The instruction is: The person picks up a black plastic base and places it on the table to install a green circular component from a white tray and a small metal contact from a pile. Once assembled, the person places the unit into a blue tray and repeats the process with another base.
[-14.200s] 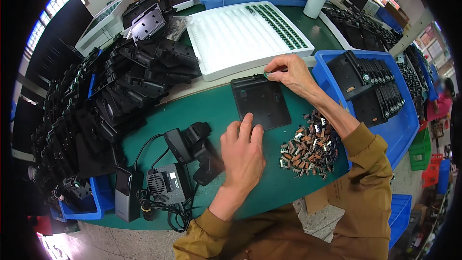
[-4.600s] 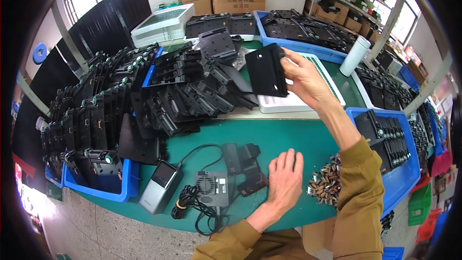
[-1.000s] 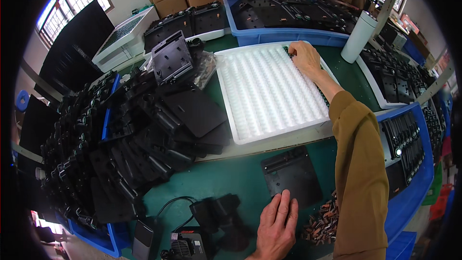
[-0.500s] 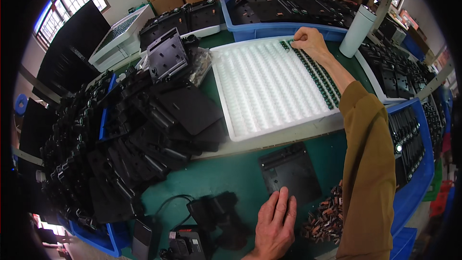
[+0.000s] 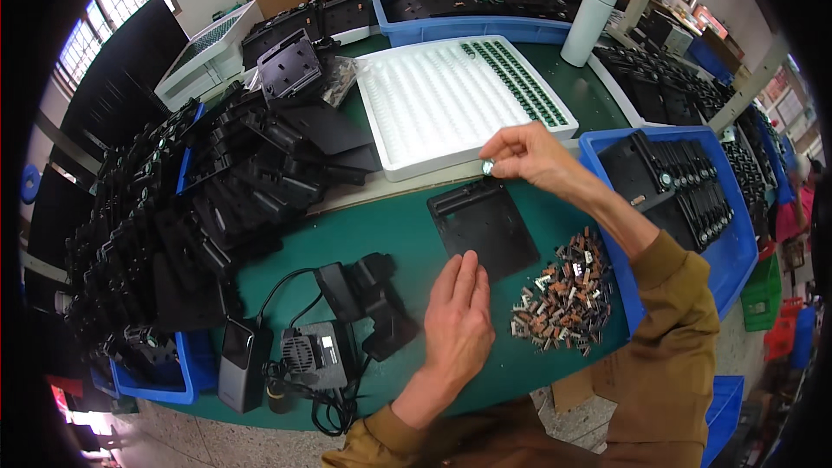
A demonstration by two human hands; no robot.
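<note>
Between thumb and fingertips of my right hand [image 5: 539, 159] is a small round greenish-silver part [image 5: 488, 167], held just above the far edge of a flat black plastic panel [image 5: 490, 230]. The panel lies on the green table. My left hand [image 5: 459, 316] rests with fingers stretched out at the panel's near edge, holding nothing. Beyond them stands a white tray [image 5: 392, 175] of small pockets, with rows of green round parts along its right side. A pile of small brown, black and white components [image 5: 565, 299] lies to the right of the panel.
Stacked black plastic panels [image 5: 251, 208] crowd the left side. Near me are a black power bank-like device [image 5: 243, 364] and a corded black device [image 5: 316, 354]. A blue bin [image 5: 737, 234] with panels stands right, another blue bin [image 5: 477, 32] behind, beside a white bottle [image 5: 590, 24].
My right hand has come back from the tray to above the black panel, now with the small round part showing in its fingers. My left hand remains at the panel's near edge.
</note>
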